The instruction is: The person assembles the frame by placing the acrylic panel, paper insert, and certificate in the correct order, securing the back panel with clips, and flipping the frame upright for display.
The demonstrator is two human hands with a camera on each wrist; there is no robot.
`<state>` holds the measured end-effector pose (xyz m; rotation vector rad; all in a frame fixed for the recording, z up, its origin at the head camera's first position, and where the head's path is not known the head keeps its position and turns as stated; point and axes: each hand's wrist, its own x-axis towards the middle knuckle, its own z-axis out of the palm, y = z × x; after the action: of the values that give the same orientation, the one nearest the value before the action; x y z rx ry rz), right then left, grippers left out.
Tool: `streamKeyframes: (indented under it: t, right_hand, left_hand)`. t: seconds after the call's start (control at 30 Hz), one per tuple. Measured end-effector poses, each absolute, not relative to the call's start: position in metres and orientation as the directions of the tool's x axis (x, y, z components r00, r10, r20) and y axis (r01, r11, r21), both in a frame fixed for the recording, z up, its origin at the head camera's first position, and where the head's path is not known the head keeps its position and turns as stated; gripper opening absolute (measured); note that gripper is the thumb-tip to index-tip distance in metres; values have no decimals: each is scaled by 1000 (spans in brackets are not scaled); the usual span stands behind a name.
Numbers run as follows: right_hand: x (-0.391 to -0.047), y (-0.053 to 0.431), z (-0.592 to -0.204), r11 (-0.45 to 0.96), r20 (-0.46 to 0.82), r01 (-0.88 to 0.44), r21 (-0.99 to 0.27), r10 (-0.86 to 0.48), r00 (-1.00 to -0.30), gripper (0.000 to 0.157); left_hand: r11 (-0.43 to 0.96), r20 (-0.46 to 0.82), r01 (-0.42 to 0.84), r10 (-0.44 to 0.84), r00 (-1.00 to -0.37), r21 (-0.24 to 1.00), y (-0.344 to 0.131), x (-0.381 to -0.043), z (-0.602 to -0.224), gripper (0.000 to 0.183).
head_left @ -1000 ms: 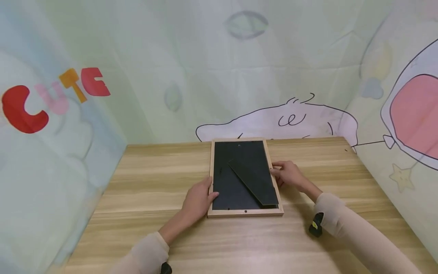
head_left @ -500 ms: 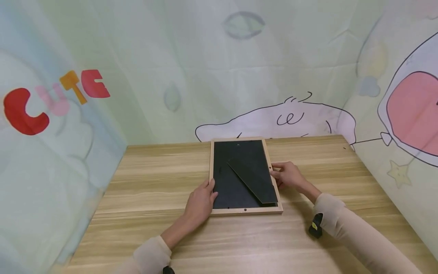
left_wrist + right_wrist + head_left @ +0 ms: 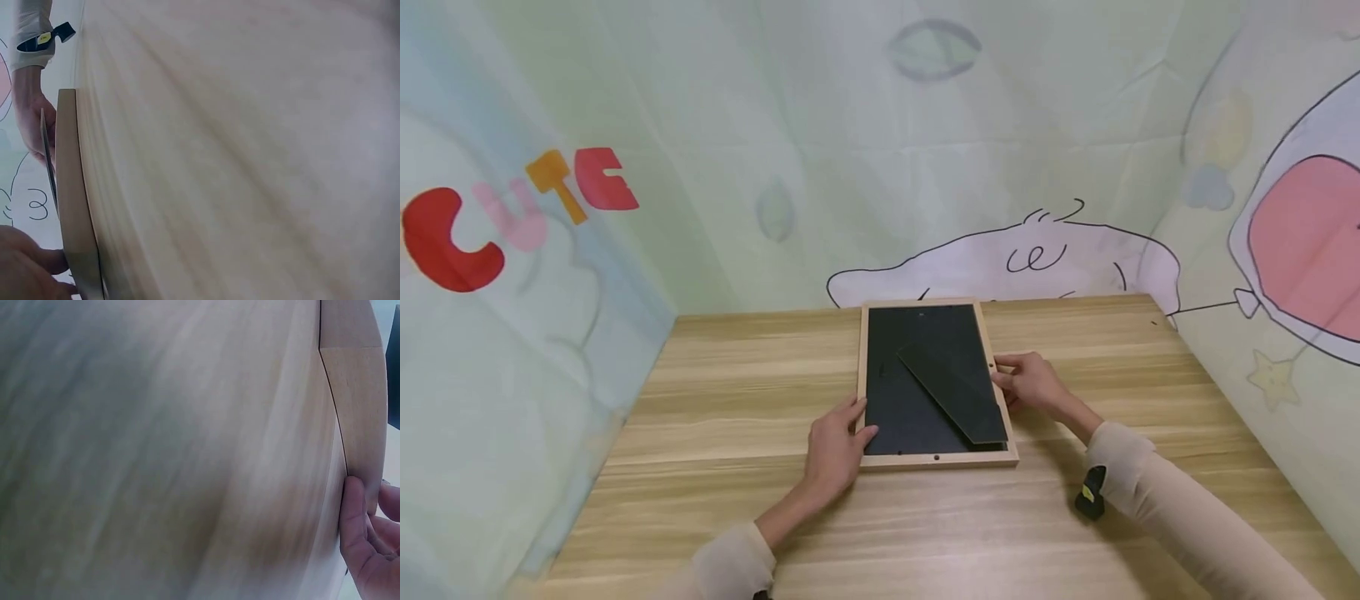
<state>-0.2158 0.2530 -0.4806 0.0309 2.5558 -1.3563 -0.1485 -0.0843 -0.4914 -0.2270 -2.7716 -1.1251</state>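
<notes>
A picture frame [image 3: 936,460] lies back side up on the table, its light wood rim around a black backing board [image 3: 895,412]. The black stand leg [image 3: 957,400] slants across the board and is slightly raised at its wide end. At the near left side, my left hand [image 3: 833,446] grips the rim, thumb over the top. My right hand [image 3: 1030,382] pinches the right side around the middle. In the right wrist view, a fingertip [image 3: 354,494] lies low against the wooden edge, where rim meets table. The side of the frame [image 3: 70,169] stands close to the tabletop in the left wrist view.
The wood-grain table [image 3: 745,367] reaches back to a cloth backdrop [image 3: 775,100] with cartoon drawings and letters. A dark wrist device [image 3: 1090,493] sits at the right sleeve.
My left hand has shifted its fingers slightly on the left rim. The frame has moved a touch away from me. My right hand keeps its place on the right side.
</notes>
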Motion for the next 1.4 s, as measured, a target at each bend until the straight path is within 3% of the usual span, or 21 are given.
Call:
streamKeyframes:
  t: [0.2, 0.43, 0.57, 0.63, 0.7, 0.83, 1.03, 1.4]
  right_hand:
    - [-215, 255, -479, 574, -222, 126, -809, -101, -970, 48]
    - [-212, 256, -478, 555, -254, 159, -817, -99, -962, 49]
    - [-211, 255, -479, 555, -252, 155, -817, -101, -963, 49]
    - [-210, 255, -480, 554, -257, 164, -816, -93, -962, 49]
    - [-210, 255, -481, 551, -264, 176, -816, -84, -961, 50]
    - [-210, 253, -481, 542, -260, 179, -821, -75, -963, 48]
    - [-210, 252, -479, 534, -250, 195, -823, -32, -968, 43]
    - [-207, 243, -475, 535, -230, 204, -820, 18, -973, 40]
  left_hand:
    - [734, 228, 281, 175, -958, 618, -88, -151, -495, 47]
    - [847, 330, 440, 341, -880, 299, -91, -151, -499, 41]
    - [873, 381, 480, 417, -825, 85, -91, -152, -501, 37]
    - [874, 388, 485, 435, -812, 35, -90, -152, -500, 36]
    - [879, 384, 472, 414, -825, 67, -90, -152, -500, 35]
    - [882, 333, 376, 277, -901, 284, -89, -156, -498, 35]
    - [845, 168, 186, 116, -979, 501, -86, -164, -488, 31]
    - [677, -58, -84, -61, -996, 732, -79, -166, -477, 34]
